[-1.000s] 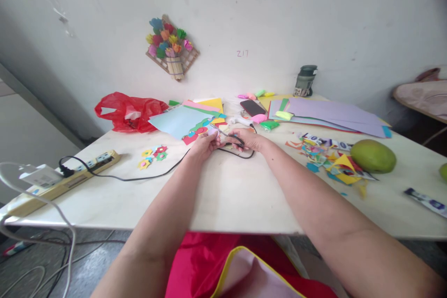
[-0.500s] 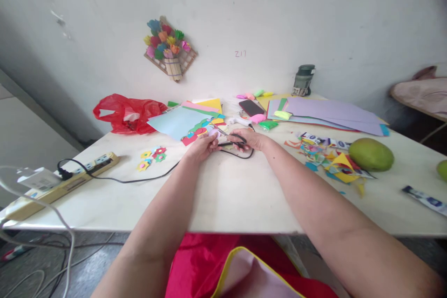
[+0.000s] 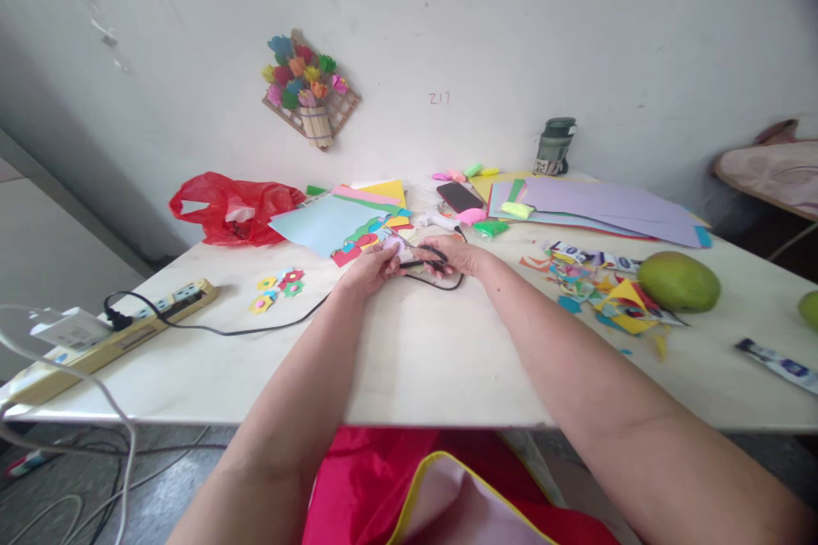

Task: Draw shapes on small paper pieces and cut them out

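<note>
Over the middle of the table my right hand (image 3: 461, 255) is closed around a pair of scissors (image 3: 434, 253) with black handles, its blades pointing left and away from me. A small piece of lavender paper (image 3: 394, 245) is pinched in the fingers of my left hand (image 3: 371, 268), right beside the blades. Whether the blades touch the paper is too small to tell. Just beyond my left hand lie cut paper shapes (image 3: 348, 255) in red, blue and green. Behind the scissors rests a white glue gun (image 3: 440, 222), its black cord looping under my hands.
Paper flowers (image 3: 290, 279) lie at left, near a power strip (image 3: 153, 319) and a red plastic bag (image 3: 246, 217). Paper scraps (image 3: 623, 306) and a green fruit (image 3: 678, 282) sit at right. Behind are a phone (image 3: 458, 197), coloured sheets (image 3: 594, 204) and a bottle (image 3: 555, 146).
The scissors' black handles have shifted slightly left in my right hand. My left hand stays in place with the lavender paper.
</note>
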Available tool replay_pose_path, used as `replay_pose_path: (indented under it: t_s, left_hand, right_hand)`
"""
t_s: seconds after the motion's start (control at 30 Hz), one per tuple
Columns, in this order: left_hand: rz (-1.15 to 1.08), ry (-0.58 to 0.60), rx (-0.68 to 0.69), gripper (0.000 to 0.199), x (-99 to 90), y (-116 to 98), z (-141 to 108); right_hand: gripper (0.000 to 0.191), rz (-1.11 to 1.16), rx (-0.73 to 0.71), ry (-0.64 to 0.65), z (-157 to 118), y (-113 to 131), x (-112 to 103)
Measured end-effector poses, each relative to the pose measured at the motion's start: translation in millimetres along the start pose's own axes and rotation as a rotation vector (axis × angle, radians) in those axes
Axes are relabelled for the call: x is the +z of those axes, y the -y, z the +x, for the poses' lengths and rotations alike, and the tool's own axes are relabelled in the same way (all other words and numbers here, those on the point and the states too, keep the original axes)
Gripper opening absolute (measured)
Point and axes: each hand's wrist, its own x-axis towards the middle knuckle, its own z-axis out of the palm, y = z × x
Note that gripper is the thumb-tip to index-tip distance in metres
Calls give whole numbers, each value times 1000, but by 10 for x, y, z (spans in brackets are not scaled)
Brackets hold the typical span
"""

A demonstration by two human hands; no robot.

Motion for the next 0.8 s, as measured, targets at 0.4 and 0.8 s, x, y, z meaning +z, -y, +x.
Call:
replay_pose_path:
  t_s: [0.4,0.8]
  left_hand:
    - [19,15,15,19,-7,4,5]
    - [13,30,30,20,8,-2,-13]
  right_hand:
    - [21,-20,4,-21,3,0,3]
    - [19,-22,11,-19,-30,41,4]
